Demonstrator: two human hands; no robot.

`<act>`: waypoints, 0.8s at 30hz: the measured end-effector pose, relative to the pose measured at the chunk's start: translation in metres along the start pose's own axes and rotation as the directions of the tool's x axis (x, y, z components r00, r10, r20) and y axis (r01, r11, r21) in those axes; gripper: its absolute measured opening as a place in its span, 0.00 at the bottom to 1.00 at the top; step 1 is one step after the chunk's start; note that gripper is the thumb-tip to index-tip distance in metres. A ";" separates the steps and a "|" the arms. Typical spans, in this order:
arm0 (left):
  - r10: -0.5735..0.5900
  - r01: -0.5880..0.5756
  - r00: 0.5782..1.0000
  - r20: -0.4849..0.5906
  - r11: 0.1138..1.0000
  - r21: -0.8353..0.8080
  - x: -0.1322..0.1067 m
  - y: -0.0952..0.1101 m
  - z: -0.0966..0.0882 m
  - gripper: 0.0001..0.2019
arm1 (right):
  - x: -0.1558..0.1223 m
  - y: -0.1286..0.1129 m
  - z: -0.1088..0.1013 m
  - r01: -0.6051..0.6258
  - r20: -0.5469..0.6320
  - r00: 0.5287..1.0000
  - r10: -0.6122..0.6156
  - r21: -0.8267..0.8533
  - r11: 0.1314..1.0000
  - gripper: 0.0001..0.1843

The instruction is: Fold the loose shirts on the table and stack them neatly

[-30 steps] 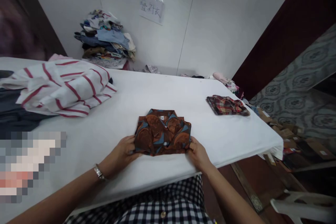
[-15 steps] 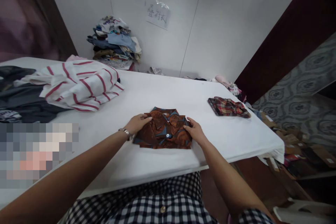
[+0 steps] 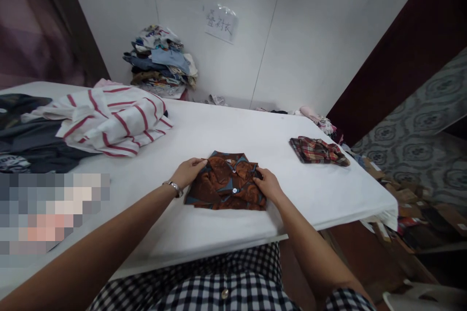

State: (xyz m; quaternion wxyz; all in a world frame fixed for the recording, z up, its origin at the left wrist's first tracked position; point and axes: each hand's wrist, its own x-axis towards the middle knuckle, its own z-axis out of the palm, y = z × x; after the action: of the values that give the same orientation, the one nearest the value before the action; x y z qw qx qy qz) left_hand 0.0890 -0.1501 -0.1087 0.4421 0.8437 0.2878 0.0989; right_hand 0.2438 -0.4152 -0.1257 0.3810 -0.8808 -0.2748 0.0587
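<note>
Brown shirt: folded, the brown shirt [image 3: 222, 194] lies on the white bench [image 3: 233, 129] in front of you, collar pointing away, a narrow strip of bench between its lower edge and the near edge.
Left grip: your left hand [image 3: 188, 173] touches the shirt's upper left edge, fingers close together; whether cloth is pinched, you cannot tell.
Right grip: your right hand [image 3: 270, 184] is at its right edge, thumb and fingers narrowly spaced; again, you cannot tell if they hold cloth.
Room to your left: bench surface, then a crumpled striped shirt [image 3: 113, 121] over dark clothes [image 3: 40, 141].
Room to your right: a broad stretch of bench reaches the plaid shirt [image 3: 319, 150], folded near the right edge.
Far edge: a clothes stack [image 3: 160, 60] rises beyond its left part, beside the wall [image 3: 310, 34].
</note>
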 end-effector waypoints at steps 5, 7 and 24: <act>-0.004 0.003 1.000 0.008 0.987 0.158 -0.002 -0.006 0.001 0.26 | -0.013 -0.009 -0.010 -0.065 0.004 0.998 0.067 -0.206 0.976 0.32; -0.004 -0.005 0.999 0.041 0.979 0.203 0.000 -0.012 0.006 0.29 | -0.017 -0.017 -0.012 -0.069 0.003 0.998 0.070 -0.162 0.984 0.32; 0.043 -0.050 0.998 0.044 0.986 0.158 -0.024 0.005 0.010 0.19 | -0.007 -0.022 0.021 0.090 -0.036 0.996 -0.083 0.277 0.957 0.43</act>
State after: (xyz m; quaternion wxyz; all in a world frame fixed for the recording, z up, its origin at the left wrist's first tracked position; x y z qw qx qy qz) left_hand 0.0752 -0.1730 -0.1083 0.3768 0.8846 0.2660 0.0689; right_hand 0.2215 -0.3934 -0.1260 0.5065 -0.8064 -0.2973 0.0694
